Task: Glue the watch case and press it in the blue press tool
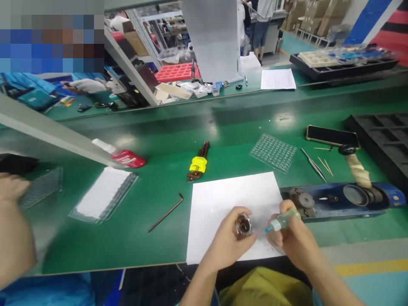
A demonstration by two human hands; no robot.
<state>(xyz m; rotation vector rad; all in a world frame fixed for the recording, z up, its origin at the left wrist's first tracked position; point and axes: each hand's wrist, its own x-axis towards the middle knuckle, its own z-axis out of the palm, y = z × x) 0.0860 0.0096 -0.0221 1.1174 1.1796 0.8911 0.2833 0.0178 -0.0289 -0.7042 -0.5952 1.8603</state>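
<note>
My left hand (231, 236) is closed around a watch case (244, 224), a small metal piece with a dark round face turned up toward me. My right hand (291, 238) grips a small translucent glue bottle (283, 219) with a thin teal tip. That tip points left at the watch case, with a short gap between them. Both hands are over a white sheet of paper (207, 212) at the front edge of the green bench. Fingers hide part of the bottle and of the watch case.
Right of the paper lies a blue hand press (334, 202), with tweezers (314, 165) and a phone (333, 137) behind it. A loose hex key (165, 213), a yellow-held hex key set (199, 165) and a red bottle (129, 158) lie leftward. Another person's arm (14, 233) reaches in at left.
</note>
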